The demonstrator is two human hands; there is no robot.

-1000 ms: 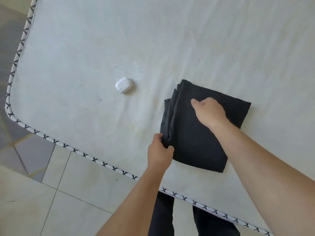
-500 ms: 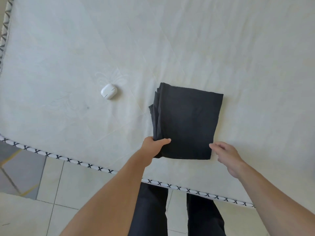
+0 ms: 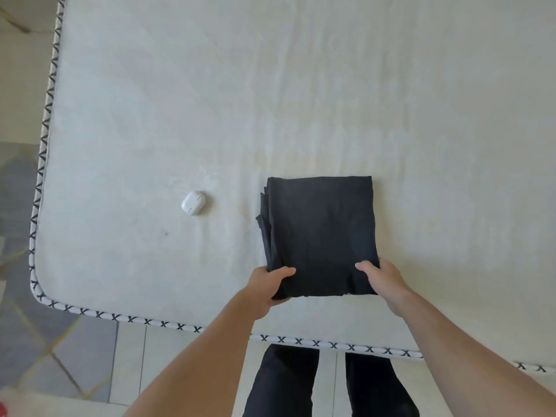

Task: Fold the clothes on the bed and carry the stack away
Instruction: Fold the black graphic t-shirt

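With both hands on the near edge of the folded black garment [image 3: 320,236], we look set for the lift. That stack lies flat on the bed [image 3: 301,100], just at six o'clock of the mattress's middle, close to the trimmed edge [image 3: 180,327] where we stand. Our left hand [image 3: 266,284] takes the seven o'clock corner: thumb on top, fingers tucked out of sight beneath, so the grip pinches the cloth there. Our right hand [image 3: 383,279] does the same at the five o'clock corner, thumb pressed on the top layer, the rest hidden under the fabric.

Now, the risks. Along the nine o'clock side the layers are stepped and loose, several edges peeking out unevenly. We hold only the near corners, so if we raise them fast the far half, up at twelve o'clock, may sag and the fold may spill open. Sliding the hands deeper under would likely guard against that.

Over at nine o'clock of the stack, well apart from it, sits a small white earbud case [image 3: 193,203]. A careless sweep leftward could knock it toward the edge and the tiled floor [image 3: 90,371]. We judge the folding done, carrying yet to come.
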